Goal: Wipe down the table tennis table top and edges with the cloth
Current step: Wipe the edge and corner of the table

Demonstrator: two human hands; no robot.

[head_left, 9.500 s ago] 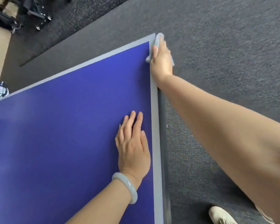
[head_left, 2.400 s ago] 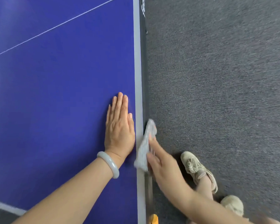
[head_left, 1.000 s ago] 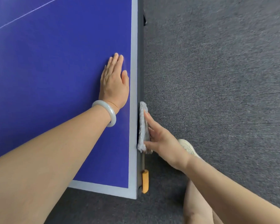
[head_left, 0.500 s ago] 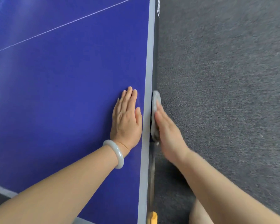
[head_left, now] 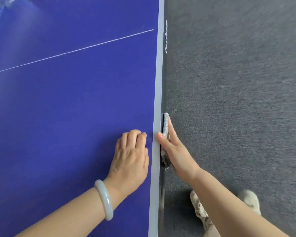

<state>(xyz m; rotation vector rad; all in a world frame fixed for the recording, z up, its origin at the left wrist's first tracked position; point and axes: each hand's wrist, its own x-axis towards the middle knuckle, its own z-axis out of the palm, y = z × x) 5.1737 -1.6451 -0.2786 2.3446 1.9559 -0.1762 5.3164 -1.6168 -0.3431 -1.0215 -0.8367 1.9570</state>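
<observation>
Table tennis table top (head_left: 75,100): smooth matte blue, thin white line (head_left: 75,50) across, grey border strip (head_left: 158,82) along rt side.
Cloth (head_left: 165,124): grey, nubbly, folded long and narrow, flat against table's dark side edge (head_left: 163,93), below border.
R hand (head_left: 176,153): fingers straight, pressing cloth to side edge; thumb lies over border strip.
L hand (head_left: 130,158): on blue top near border, fingers curled under, nothing held. Pale glossy bangle (head_left: 104,199) at wrist.
Floor: grey coarse carpet (head_left: 237,100); two beige shoes (head_left: 199,211).

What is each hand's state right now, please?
Left hand: closed, fingers curled on the table, holding nothing.
Right hand: open, straight fingers pressing the cloth against the table's edge.
</observation>
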